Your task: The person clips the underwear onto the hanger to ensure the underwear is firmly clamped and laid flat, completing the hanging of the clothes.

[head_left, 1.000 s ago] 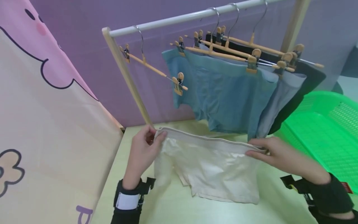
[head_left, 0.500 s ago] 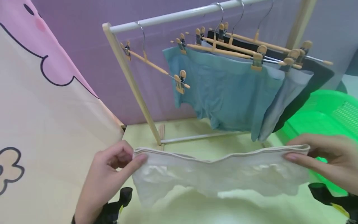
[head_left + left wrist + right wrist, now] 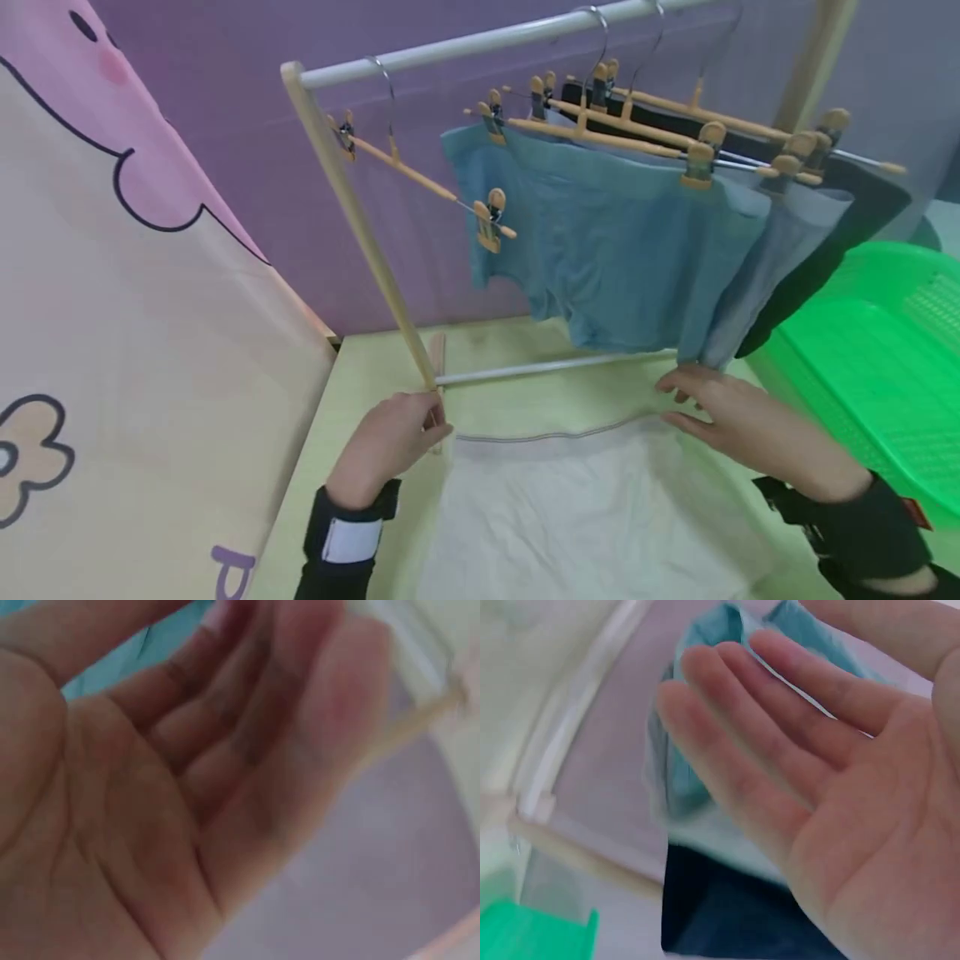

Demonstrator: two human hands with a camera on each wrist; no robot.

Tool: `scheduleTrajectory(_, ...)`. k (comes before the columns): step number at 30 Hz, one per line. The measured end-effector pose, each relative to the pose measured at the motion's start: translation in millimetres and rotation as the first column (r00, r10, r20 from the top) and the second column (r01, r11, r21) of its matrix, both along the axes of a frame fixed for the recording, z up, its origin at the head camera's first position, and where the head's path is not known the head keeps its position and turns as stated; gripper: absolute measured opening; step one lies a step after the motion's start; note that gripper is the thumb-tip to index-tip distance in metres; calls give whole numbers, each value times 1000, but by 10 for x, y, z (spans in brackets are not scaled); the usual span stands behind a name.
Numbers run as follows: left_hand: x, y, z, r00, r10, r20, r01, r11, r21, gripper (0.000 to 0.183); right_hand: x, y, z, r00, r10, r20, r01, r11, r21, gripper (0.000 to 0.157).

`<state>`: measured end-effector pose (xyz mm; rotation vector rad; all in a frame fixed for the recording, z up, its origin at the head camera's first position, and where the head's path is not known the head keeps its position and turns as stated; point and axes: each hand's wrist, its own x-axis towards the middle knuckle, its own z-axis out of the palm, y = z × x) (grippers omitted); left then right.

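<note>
The cream-white shorts (image 3: 570, 508) lie spread flat on the table, waistband toward the rack and lower part cut off by the head view's bottom edge. At the left end of the waistband is my left hand (image 3: 390, 450), fingers relaxed. Its palm holds nothing in the left wrist view. Just off the right waistband corner hovers my right hand (image 3: 742, 425), thumb apart from the fingers. The right wrist view shows its palm bare and fingers extended. Beyond them, a hanger (image 3: 405, 171) with two clips and no garment hangs at the rail's left.
Blue shorts (image 3: 607, 242), grey-blue shorts (image 3: 787, 242) and a black garment (image 3: 870, 204) hang by clips from the white rail (image 3: 480, 43). The rack's wooden post (image 3: 360, 225) stands behind my left hand. A green basket (image 3: 840, 400) sits at the right.
Both hands held the shorts by the waistband and stretched it wide. Now the shorts lie flat on the table, let go, and the hands are closer together.
</note>
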<state>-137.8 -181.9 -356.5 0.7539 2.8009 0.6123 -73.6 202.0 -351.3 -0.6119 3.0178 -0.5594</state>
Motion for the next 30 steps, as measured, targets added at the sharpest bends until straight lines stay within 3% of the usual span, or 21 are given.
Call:
scheduleTrajectory(3, -49, 129, -144, 990, -119, 82, 118, 993, 14, 12, -12, -63, -121, 996, 53, 68, -52, 998, -19, 24)
scheduleTrajectory(6, -73, 230, -285, 955, -221, 196, 220, 975, 28, 12, -14, -148, -223, 976, 127, 177, -118, 991, -58, 22)
scheduleTrajectory(9, -81, 298, -416, 934, -218, 283, 221, 975, 21, 12, -36, -250, -326, 952, 195, 234, -178, 980, -94, 21)
scheduleTrajectory(12, -73, 333, -516, 935, -166, 313, 176, 984, -2, 14, -78, -359, -444, 947, 248, 206, -232, 968, -95, 25)
scheduleTrajectory(19, -67, 393, -635, 960, -101, 261, 114, 993, -35, 28, -135, -481, -681, 961, 265, 80, -271, 960, 71, 42)
scheduleTrajectory(22, -82, 411, -669, 971, -89, 221, 102, 994, -50, 31, -146, -491, -715, 964, 254, 74, -260, 963, 75, 43)
scheduleTrajectory(28, -106, 402, -620, 976, -95, 195, 113, 990, -84, 28, -169, -519, -713, 970, 232, 79, -237, 969, 72, 47)
scheduleTrajectory(30, -124, 372, -573, 982, -106, 157, 120, 989, -85, 22, -175, -531, -710, 970, 238, 53, -243, 965, 96, 48)
